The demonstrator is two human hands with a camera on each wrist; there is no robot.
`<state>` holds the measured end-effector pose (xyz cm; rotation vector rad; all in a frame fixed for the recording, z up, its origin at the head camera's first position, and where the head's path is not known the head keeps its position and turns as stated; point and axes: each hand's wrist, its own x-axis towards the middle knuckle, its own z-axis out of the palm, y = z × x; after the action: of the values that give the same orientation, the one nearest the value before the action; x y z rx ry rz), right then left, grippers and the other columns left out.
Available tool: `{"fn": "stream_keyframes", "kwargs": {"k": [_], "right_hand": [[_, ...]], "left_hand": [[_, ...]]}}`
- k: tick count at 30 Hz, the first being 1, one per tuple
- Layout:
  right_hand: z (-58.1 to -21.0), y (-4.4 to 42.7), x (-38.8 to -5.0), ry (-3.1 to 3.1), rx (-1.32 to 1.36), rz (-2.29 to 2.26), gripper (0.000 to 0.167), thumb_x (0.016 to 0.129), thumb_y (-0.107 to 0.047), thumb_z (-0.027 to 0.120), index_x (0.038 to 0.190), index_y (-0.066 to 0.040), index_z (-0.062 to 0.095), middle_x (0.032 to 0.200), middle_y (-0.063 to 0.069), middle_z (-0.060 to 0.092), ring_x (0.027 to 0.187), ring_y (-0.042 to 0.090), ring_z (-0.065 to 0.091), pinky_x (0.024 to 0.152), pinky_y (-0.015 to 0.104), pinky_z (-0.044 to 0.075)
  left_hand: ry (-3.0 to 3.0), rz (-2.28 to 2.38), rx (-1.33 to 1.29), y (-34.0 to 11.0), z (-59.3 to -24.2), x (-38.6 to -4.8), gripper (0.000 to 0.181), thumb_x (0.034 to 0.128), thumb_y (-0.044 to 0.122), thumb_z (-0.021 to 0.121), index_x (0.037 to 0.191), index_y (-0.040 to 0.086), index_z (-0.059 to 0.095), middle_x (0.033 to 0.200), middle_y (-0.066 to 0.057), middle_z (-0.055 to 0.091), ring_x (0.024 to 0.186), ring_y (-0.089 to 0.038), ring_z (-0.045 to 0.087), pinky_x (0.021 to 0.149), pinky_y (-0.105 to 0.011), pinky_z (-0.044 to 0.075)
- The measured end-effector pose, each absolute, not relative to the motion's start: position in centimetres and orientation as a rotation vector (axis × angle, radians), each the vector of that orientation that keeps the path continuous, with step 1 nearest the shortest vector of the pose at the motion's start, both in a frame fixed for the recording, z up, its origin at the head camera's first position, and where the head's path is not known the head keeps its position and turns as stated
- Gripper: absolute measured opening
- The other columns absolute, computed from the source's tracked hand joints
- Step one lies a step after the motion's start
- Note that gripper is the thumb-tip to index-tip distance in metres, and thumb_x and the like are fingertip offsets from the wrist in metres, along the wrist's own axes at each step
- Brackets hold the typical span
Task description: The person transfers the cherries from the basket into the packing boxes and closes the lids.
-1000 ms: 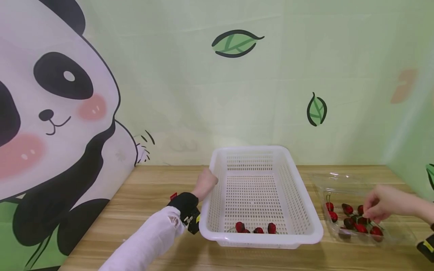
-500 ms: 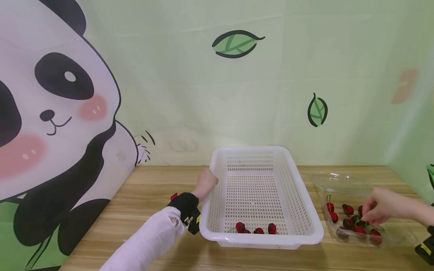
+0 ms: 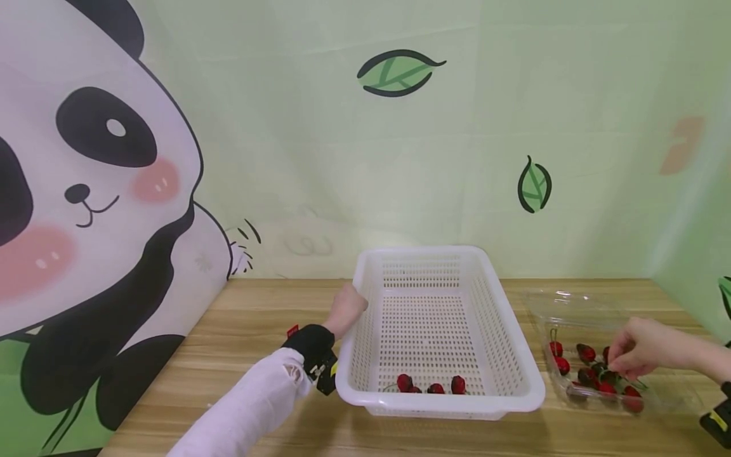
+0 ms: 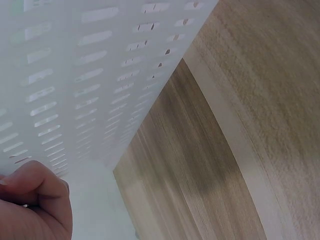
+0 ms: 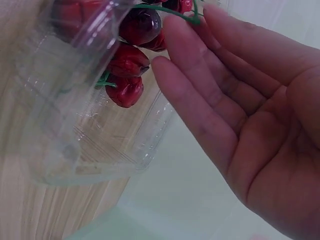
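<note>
My left hand [image 3: 347,311] grips the left rim of a white plastic basket [image 3: 442,404] with rows of slots. In the left wrist view, the bent thumb [image 4: 37,180] lies against the slotted wall. Several dark red cherries [image 3: 458,384] lie at the basket's near end. To the right, my right hand [image 3: 642,348] reaches over a clear plastic box [image 3: 562,301] of more cherries [image 3: 632,400]. Its thumb and forefinger pinch a green cherry stem [image 5: 170,10], as the right wrist view shows. The other fingers extend loosely beside the fruit.
Both the basket and box stand on a wood-grain table [image 3: 257,355]. Behind them hangs a pale green backdrop [image 3: 297,127] with leaves and a large panda [image 3: 108,152] at the left. The box's clear lid folds back behind it.
The right hand has shifted slightly left and down among the cherries in the box, and its fingertips have drawn together. The left hand and basket have stayed still.
</note>
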<state>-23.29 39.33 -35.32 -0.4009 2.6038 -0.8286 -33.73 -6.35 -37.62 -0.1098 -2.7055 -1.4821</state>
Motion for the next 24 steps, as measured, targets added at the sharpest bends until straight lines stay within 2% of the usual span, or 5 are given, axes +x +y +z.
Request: {"fn": "stream_keyframes", "kwargs": {"k": [9,15,24], "right_hand": [[-34.5,38.8,-23.3,2.663,-0.526,-0.781,0.012,0.084,-0.011,0.061,0.076,-0.004,0.066,0.063,0.000,0.060,0.056,0.017,0.057,0.050,0.028,0.047],[-33.5,38.2,-23.5,2.693,-0.575,-0.808,0.012,0.084,-0.008,0.060,0.085,0.003,0.065,0.069,0.002,0.061,0.060,0.015,0.057,0.055,0.029,0.049],[-32.5,35.9,-23.9,2.814,-0.694,-0.680,0.015,0.085,-0.015,0.061,0.088,-0.001,0.066,0.068,-0.007,0.058,0.057,0.008,0.053,0.052,0.027,0.045]], "left_hand": [[-2.702,-1.499,-0.112,-6.3,-37.7,-33.8,0.027,0.0713,-0.008,0.042,0.098,-0.010,0.045,0.081,-0.016,0.051,0.065,-0.026,0.053,0.055,-0.037,0.049],[-2.711,-1.495,-0.104,-6.3,-37.7,-33.6,0.028,0.0719,-0.008,0.042,0.099,-0.011,0.044,0.082,-0.017,0.051,0.067,-0.028,0.054,0.057,-0.039,0.049],[-2.716,-1.503,-0.096,-6.2,-37.5,-33.6,0.030,0.0730,-0.007,0.042,0.102,-0.012,0.044,0.084,-0.018,0.051,0.069,-0.028,0.054,0.058,-0.039,0.050]]}}
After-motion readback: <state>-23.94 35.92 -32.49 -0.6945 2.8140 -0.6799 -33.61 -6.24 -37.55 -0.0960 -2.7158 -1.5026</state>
